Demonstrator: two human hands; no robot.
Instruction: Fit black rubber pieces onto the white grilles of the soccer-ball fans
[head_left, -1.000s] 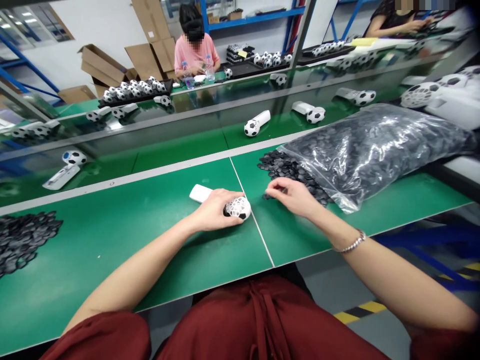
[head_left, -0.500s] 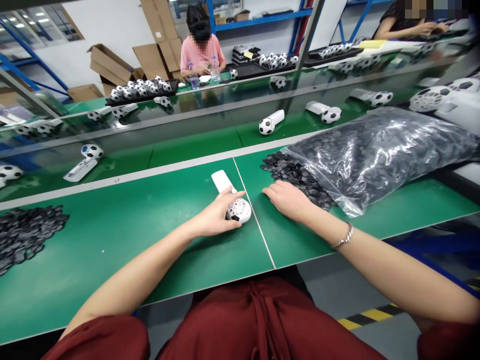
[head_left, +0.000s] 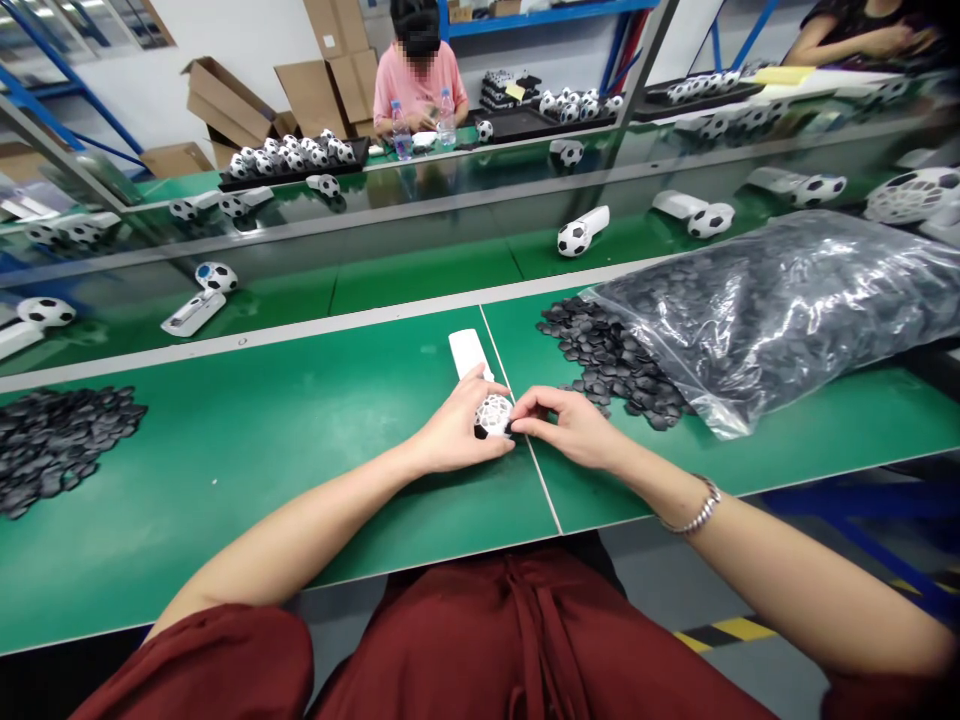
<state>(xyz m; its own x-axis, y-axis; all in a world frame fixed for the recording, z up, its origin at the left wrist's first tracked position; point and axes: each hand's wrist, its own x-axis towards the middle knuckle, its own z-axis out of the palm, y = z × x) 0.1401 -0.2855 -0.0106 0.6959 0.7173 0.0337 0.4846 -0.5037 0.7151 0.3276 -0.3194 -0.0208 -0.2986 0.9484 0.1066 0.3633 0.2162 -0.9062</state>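
Note:
On the green table, my left hand [head_left: 460, 425] is closed around the ball end of a white soccer-ball-shaped device [head_left: 494, 411]. Its flat white handle [head_left: 468, 354] points away from me. The ball has an open white lattice, with a black patch near its lower left. My right hand [head_left: 564, 425] pinches a small black piece [head_left: 511, 427] against the ball's right side. Behind that hand lies a loose pile of black pieces [head_left: 607, 350], spilling out by a clear plastic bag [head_left: 795, 310] full of them.
Another pile of black pieces [head_left: 64, 440] lies at the left. Beyond the table's pale edge strip, a conveyor [head_left: 420, 262] carries several ball devices, among them one with a blue spot [head_left: 216, 277]. Across it sits a person in pink [head_left: 420, 85] near trays of balls [head_left: 292, 158].
My right hand has moved left from the pile to the ball, now with a black piece in its fingertips. My left hand still holds the device. The view has shifted slightly.

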